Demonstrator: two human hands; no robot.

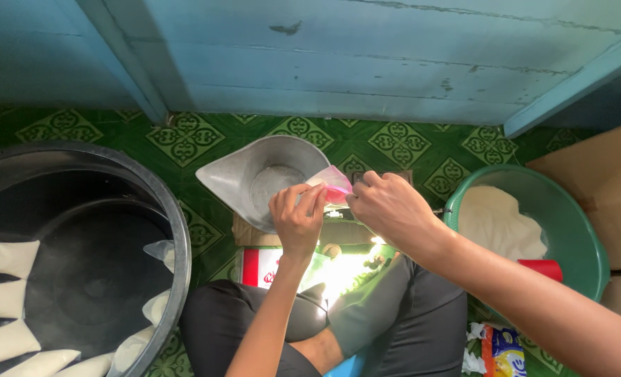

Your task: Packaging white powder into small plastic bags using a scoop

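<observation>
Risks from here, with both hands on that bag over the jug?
1. Both hands, left and right, pinch the small bag at the jug rim; a slip could spill onto the tiled floor.
2. The right forearm crosses the green basin and might nudge the red cup.

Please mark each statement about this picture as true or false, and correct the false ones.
1. Both hands hold a small plastic bag over the metal jug. True.
2. The green basin is empty. False: it holds a white mass and a red cup.
3. White filled bags lie in the black tub. True.
4. The floor is plain grey. False: it has green patterned tiles.
</observation>
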